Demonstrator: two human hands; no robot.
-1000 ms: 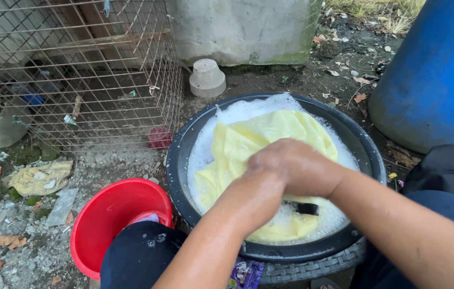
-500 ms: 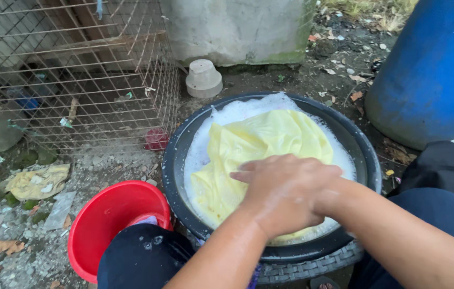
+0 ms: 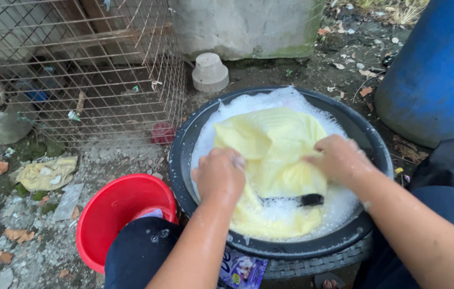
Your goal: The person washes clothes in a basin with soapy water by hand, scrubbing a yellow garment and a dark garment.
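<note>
Yellow cloth (image 3: 272,155) sits in suds inside the black basin (image 3: 181,160), centre of frame. Left hand (image 3: 219,174) clenched on the cloth's left edge, grip closed around a bunched fold. Right hand (image 3: 339,158) grasping the cloth's right side, fingers curled into the fabric. Hands apart, cloth between them. Small black object (image 3: 310,199) lies in the foam just below the right hand. Red bucket (image 3: 114,214) lower left, touching the basin. Blue drum (image 3: 435,69) upper right. Wire cage (image 3: 77,64) upper left.
</note>
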